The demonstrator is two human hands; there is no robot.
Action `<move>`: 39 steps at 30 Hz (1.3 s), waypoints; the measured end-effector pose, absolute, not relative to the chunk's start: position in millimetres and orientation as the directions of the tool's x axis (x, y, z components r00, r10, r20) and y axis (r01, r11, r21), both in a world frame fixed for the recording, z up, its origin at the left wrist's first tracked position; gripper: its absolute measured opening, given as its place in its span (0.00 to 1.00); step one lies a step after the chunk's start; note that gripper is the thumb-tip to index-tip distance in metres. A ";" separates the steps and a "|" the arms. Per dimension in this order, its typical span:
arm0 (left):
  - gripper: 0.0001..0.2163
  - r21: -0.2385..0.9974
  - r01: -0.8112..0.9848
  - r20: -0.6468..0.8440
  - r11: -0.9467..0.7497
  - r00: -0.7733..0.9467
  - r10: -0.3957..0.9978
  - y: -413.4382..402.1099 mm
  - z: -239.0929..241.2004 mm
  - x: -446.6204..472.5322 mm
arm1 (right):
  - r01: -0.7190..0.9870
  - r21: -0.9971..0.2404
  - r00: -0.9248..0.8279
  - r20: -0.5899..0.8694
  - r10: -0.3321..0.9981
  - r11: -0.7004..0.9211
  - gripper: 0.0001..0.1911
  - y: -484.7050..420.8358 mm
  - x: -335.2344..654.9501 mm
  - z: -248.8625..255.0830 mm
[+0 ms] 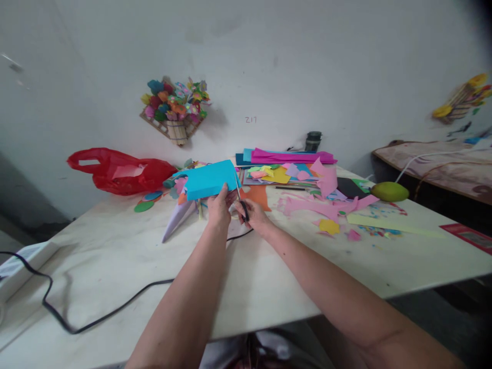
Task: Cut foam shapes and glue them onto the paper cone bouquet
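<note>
In the head view my left hand [220,206] grips a sheet of bright blue paper [211,177] by its near right edge, holding it above the table. My right hand [251,214] is closed round the dark handles of a pair of scissors [244,209]. The scissor blades point away from me and lie along the blue paper's right edge. Whether they are cutting at this instant is too fine to make out. Under and behind the blue paper lie a rolled lilac sheet [177,219] and an orange paper piece [257,197].
A red plastic bag [119,174] sits at the back left. Paper scraps [279,175] and folded magenta paper [292,156] lie at the back. A green oval object [390,191] is on the right. A black cable [115,311] crosses the table [269,287]. Paper flowers [177,102] hang on the wall.
</note>
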State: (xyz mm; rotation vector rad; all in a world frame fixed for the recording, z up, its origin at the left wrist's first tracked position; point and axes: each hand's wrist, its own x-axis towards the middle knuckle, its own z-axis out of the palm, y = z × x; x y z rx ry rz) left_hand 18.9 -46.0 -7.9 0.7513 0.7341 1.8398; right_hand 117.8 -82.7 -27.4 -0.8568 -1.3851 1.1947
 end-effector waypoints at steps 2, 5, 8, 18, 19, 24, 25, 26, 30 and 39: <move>0.14 0.755 -0.567 0.164 -0.329 -0.322 0.932 -45.9 -8.0 17.8 | -0.121 -0.964 -0.181 0.256 0.950 0.236 0.23 -84.8 118.0 -25.4; 0.15 0.761 -0.570 0.148 -0.309 -0.311 0.939 -46.9 -7.4 16.9 | -0.126 -0.961 -0.184 0.265 0.946 0.245 0.23 -87.1 118.3 -23.8; 0.15 0.774 -0.558 0.136 -0.298 -0.313 0.940 -47.7 -6.7 16.6 | -0.123 -0.959 -0.185 0.274 0.944 0.255 0.22 -87.2 118.6 -24.3; 0.12 0.772 -0.570 0.114 -0.283 -0.314 0.943 -47.3 -6.3 14.9 | -0.134 -0.963 -0.183 0.255 0.949 0.233 0.21 -84.7 117.4 -25.0; 0.13 0.774 -0.567 0.115 -0.282 -0.312 0.943 -47.3 -6.5 14.5 | -0.133 -0.964 -0.183 0.254 0.950 0.232 0.20 -84.7 117.1 -25.0; 0.12 0.779 -0.558 0.121 -0.286 -0.314 0.942 -46.7 -7.1 13.3 | -0.124 -0.965 -0.192 0.251 0.949 0.230 0.18 -81.7 116.9 -28.7; 0.11 0.778 -0.561 0.116 -0.283 -0.316 0.942 -46.7 -6.8 13.3 | -0.121 -0.965 -0.192 0.253 0.948 0.233 0.18 -80.8 117.1 -30.1; 0.11 0.778 -0.563 0.108 -0.279 -0.318 0.942 -46.7 -6.3 13.2 | -0.118 -0.964 -0.192 0.256 0.948 0.237 0.17 -79.9 117.3 -31.3; 0.10 0.785 -0.558 0.081 -0.268 -0.336 0.938 -46.9 -4.3 12.8 | -0.115 -0.965 -0.204 0.255 0.945 0.236 0.16 -78.2 117.2 -33.8; 0.10 0.794 -0.543 0.056 -0.274 -0.383 0.922 -45.4 -4.0 10.3 | -0.114 -0.968 -0.224 0.244 0.944 0.224 0.16 -75.3 117.1 -38.2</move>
